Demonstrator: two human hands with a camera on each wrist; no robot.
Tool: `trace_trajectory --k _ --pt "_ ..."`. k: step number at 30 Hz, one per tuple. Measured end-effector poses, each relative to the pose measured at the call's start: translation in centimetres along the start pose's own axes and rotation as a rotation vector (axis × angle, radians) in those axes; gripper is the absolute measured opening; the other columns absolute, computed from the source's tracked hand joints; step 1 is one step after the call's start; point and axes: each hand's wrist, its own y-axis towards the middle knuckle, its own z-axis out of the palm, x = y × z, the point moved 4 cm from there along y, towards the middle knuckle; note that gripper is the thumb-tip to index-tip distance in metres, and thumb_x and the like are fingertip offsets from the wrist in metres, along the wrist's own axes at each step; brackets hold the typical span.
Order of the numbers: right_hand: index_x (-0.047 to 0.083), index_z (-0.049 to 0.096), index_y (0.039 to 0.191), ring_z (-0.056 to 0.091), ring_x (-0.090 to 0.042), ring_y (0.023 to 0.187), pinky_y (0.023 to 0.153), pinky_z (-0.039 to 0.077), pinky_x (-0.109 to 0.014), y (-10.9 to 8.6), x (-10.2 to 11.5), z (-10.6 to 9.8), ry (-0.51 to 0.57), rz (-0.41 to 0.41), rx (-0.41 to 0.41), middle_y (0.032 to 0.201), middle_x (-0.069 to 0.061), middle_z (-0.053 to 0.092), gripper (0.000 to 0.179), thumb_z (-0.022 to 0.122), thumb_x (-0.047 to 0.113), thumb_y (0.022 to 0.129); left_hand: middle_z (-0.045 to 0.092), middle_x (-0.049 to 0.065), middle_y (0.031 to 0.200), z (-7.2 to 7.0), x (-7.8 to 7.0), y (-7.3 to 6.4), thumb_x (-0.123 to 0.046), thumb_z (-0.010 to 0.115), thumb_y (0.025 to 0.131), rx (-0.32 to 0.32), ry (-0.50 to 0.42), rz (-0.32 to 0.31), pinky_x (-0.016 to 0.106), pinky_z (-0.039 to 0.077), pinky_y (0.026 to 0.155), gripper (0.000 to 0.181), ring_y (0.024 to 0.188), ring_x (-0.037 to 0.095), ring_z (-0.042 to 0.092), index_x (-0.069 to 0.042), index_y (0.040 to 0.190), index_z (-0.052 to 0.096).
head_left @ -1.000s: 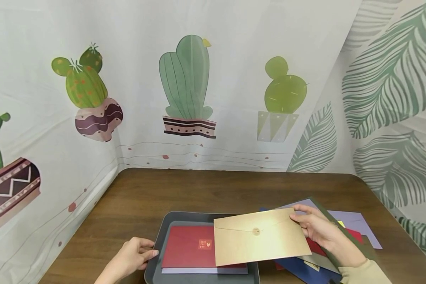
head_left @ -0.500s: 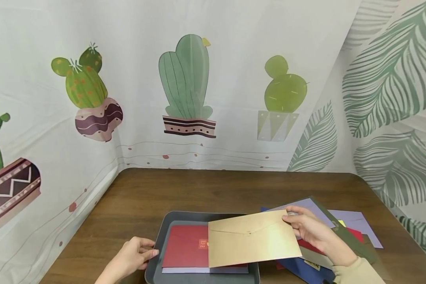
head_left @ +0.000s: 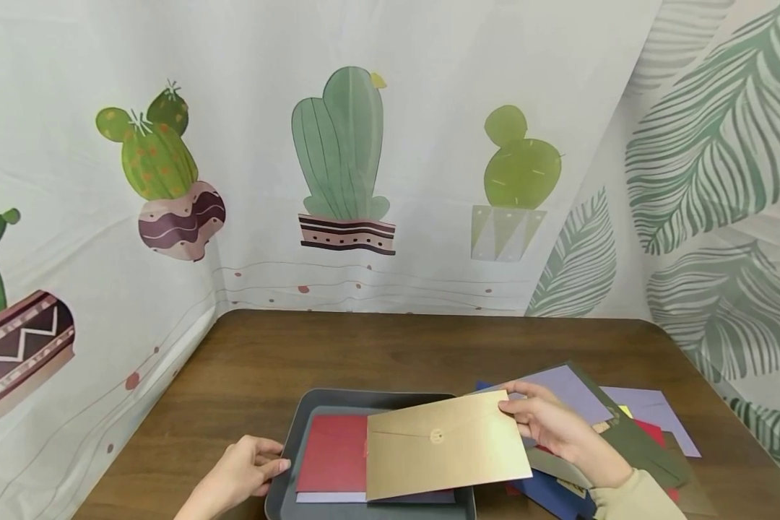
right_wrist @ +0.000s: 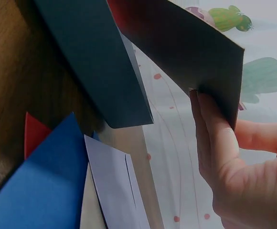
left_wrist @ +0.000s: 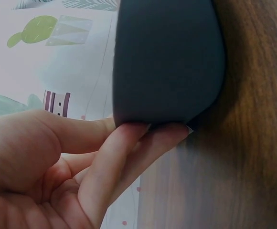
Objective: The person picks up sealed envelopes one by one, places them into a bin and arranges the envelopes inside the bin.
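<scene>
Pinched at its right edge, a gold envelope (head_left: 445, 448) hangs tilted over the right part of the grey tray (head_left: 308, 401). My right hand (head_left: 562, 430) holds it with the thumb on the front and the fingers behind, as the right wrist view also shows. Inside the tray lies a red envelope (head_left: 331, 455) on top of a pale lilac one (head_left: 331, 497); the gold envelope covers their right part. My left hand (head_left: 240, 469) grips the tray's left side. In the left wrist view its fingers (left_wrist: 129, 143) press against the tray's dark outer wall (left_wrist: 169, 62).
Right of the tray is a loose, overlapping pile: a dark green envelope (head_left: 643, 444), lilac ones (head_left: 656, 412), a blue one (head_left: 552, 495), and red and grey pieces. A printed curtain (head_left: 429, 159) stands behind the brown wooden table (head_left: 364, 347).
My right hand has moved left and slightly down with the gold envelope, covering more of the red envelope. My left hand has stayed on the tray's side.
</scene>
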Motion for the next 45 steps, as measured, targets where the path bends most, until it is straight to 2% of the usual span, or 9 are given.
trace_trajectory --k 11,17,23,32,34,38,41,45 --pt "-0.002 0.046 0.112 0.069 -0.012 0.086 0.077 0.059 -0.024 0.9 -0.2 1.5 -0.010 -0.013 0.017 0.099 -0.003 0.070 0.020 0.055 0.006 0.096 0.070 0.028 0.098 -0.1 0.1 0.1 -0.011 0.069 0.089 0.007 -0.005 0.006 0.035 0.062 0.064 0.042 0.087 0.027 0.070 0.021 0.112 0.057" --pt "-0.002 0.045 0.111 0.069 -0.012 0.088 0.078 0.059 -0.024 1.4 -0.5 2.2 0.009 -0.012 0.031 0.100 -0.004 0.070 0.018 0.053 0.005 0.096 0.070 0.027 0.098 0.0 0.1 0.1 -0.011 0.069 0.089 0.017 -0.007 0.003 0.036 0.062 0.065 0.042 0.088 0.028 0.070 0.021 0.113 0.057" --pt "-0.005 0.041 0.113 0.068 -0.011 0.088 0.079 0.058 -0.023 1.8 -0.8 2.9 0.020 -0.004 0.014 0.100 -0.004 0.068 0.023 0.053 0.004 0.096 0.070 0.028 0.098 0.0 0.2 -0.1 -0.011 0.070 0.088 0.016 -0.009 0.000 0.037 0.062 0.065 0.042 0.087 0.028 0.070 0.021 0.112 0.057" --pt "-0.015 0.026 0.128 0.064 -0.008 0.080 0.075 0.058 -0.021 2.2 -1.0 4.6 -0.043 -0.016 -0.008 0.090 -0.003 0.061 0.043 0.051 0.004 0.098 0.070 0.027 0.099 0.0 0.3 -0.1 -0.012 0.070 0.088 0.008 -0.001 -0.008 0.037 0.062 0.065 0.043 0.088 0.028 0.070 0.021 0.113 0.057" --pt "-0.015 0.027 0.127 0.058 -0.006 0.069 0.068 0.055 -0.018 2.2 -1.0 5.1 -0.079 -0.021 -0.022 0.082 0.000 0.057 0.042 0.050 0.004 0.098 0.070 0.027 0.098 0.0 0.3 -0.1 -0.012 0.070 0.088 0.008 0.002 -0.006 0.037 0.062 0.065 0.042 0.088 0.028 0.070 0.021 0.112 0.058" --pt "-0.013 0.031 0.124 0.055 -0.007 0.065 0.063 0.052 -0.018 2.3 -0.9 5.9 -0.198 -0.040 -0.070 0.075 0.000 0.055 0.035 0.049 0.004 0.099 0.070 0.027 0.099 0.0 0.2 -0.1 -0.012 0.071 0.088 0.003 0.001 -0.004 0.036 0.062 0.065 0.043 0.088 0.028 0.070 0.020 0.112 0.058" --pt "-0.009 0.037 0.117 0.056 -0.009 0.062 0.057 0.051 -0.018 2.3 -0.7 6.4 -0.351 -0.069 -0.140 0.073 -0.003 0.061 0.026 0.050 0.004 0.099 0.069 0.028 0.100 0.0 0.2 0.0 -0.013 0.071 0.088 0.001 -0.003 0.003 0.036 0.062 0.065 0.043 0.089 0.028 0.070 0.021 0.112 0.058" --pt "-0.001 0.045 0.105 0.054 -0.010 0.053 0.046 0.044 -0.018 2.3 -0.2 6.8 -0.620 -0.123 -0.279 0.067 -0.004 0.067 0.017 0.058 0.006 0.095 0.069 0.029 0.101 0.1 0.1 0.1 -0.013 0.071 0.088 0.001 -0.006 0.006 0.037 0.062 0.065 0.044 0.090 0.029 0.069 0.021 0.112 0.058"
